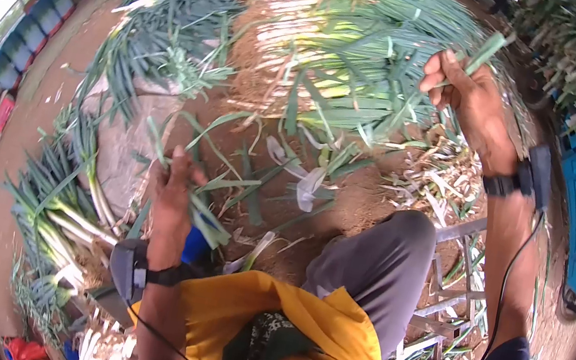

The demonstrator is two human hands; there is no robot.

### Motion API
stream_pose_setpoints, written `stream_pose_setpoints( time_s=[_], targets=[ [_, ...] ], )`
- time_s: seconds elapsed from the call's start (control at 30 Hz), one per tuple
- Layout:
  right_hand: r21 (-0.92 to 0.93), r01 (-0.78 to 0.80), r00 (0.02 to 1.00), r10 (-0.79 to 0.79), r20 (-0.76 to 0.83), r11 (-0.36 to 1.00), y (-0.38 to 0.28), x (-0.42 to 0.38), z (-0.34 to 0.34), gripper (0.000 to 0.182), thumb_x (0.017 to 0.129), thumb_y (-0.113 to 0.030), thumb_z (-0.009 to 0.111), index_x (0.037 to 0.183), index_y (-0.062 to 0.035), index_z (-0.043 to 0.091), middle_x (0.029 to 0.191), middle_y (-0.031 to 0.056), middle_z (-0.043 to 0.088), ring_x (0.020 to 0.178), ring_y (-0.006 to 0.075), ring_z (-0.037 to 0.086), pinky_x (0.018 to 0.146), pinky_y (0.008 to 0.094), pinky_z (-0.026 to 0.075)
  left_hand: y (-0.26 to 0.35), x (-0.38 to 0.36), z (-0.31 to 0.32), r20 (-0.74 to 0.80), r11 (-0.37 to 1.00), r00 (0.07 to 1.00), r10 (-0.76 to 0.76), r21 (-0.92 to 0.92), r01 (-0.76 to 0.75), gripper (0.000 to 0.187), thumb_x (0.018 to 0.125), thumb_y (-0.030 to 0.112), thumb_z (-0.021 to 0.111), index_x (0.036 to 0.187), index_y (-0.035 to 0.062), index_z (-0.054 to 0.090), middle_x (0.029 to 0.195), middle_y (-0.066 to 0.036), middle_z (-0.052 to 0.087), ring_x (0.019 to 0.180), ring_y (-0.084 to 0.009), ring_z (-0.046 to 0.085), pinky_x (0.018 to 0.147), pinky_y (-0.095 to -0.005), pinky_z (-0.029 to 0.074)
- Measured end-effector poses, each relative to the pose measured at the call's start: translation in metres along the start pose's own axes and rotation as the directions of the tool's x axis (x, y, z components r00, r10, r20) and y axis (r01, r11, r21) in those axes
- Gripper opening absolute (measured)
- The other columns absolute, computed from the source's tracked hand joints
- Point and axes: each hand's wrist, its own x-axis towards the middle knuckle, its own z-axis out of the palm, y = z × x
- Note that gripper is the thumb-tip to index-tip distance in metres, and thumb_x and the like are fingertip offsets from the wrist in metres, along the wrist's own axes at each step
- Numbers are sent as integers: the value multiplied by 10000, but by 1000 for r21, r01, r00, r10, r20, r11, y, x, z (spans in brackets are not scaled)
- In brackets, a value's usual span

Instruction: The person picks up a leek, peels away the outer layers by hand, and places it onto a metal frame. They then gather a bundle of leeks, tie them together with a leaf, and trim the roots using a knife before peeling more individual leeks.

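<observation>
Leaf strip (488, 51) in right hand (477, 102), leeks (350, 48) beyond left hand (174, 194)

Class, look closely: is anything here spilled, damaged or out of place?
Yes: loose green leaves and pale peelings lie scattered over the ground, untidy beside the neatly aligned stalks. A crumpled white scrap among the leaves looks odd too; its material is unclear.

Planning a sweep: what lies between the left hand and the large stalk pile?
Loose green leaves lie scattered over brown soil between the left hand and the stalk pile, in the head view.
</observation>
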Motion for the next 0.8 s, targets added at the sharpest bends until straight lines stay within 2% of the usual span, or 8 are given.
stream_pose_setpoints(
  time_s=[0.1,0.2,0.3,0.4,0.47,0.53,0.67,0.8],
  targets=[
    [117,8,988,-25,149,993,-11,-13,54,371,1047,-333,477,913,-49,675,766,47,708,609,86,572,575,236,470,10,-7,6,85,1000,996,-15,5,14,356,1015,371,549,1044,17,561,802,-42,634,746,-136,586,715,-307,463],
    [204,-57,959,-3,282,977,-17,-19,105,362,1048,-318,471,910,-46,668,764,56,706,582,84,570,547,218,464,0,1,5,299,966,942,153,155,-206,337,1030,366,516,1058,34,573,888,-62,686,799,-125,610,762,-288,479],
    [267,-130,925,19,380,955,-24,-22,152,363,1050,-300,458,933,-22,661,782,83,706,598,94,584,557,227,479,3,-10,20,414,994,904,105,-49,-93,351,1040,365,494,1032,40,624,922,-66,711,796,-112,598,745,-272,479],
    [355,-99,928,-42,371,930,-20,-14,185,372,1053,-301,454,948,-9,661,809,99,707,640,108,600,594,243,493,9,-24,22,547,955,828,-126,-160,251,569,1018,495,462,1210,-15,628,1005,-106,721,857,-157,657,756,-315,541],
    [376,-65,962,-43,270,924,-19,-5,197,360,1057,-283,446,970,-4,656,844,97,710,678,113,605,632,253,495,20,-24,15,684,970,715,-149,-38,238,538,1025,500,442,1111,6,636,930,-90,695,794,-164,625,769,-324,515],
    [429,-10,989,-55,138,903,-16,7,202,327,1061,-264,445,986,-22,653,836,69,712,662,95,591,629,242,484,16,-29,20,683,971,727,-73,-119,209,437,1041,447,449,1062,44,617,887,-73,691,723,-134,567,694,-283,483],
    [454,14,1000,-13,-7,891,-3,27,193,330,1061,-265,444,1041,6,632,918,87,702,733,108,601,686,256,501,23,-32,18,606,852,773,-188,-291,435,517,1040,481,425,1055,-5,599,728,-36,551,607,-147,465,661,-299,466],
    [533,-59,998,41,45,844,19,31,179,289,1040,-218,471,1096,14,633,922,96,720,728,133,635,679,261,526,22,-21,3,696,808,716,-50,-394,438,549,1022,509,449,1017,-24,585,656,18,418,552,-86,358,532,-245,349]
  ],
)
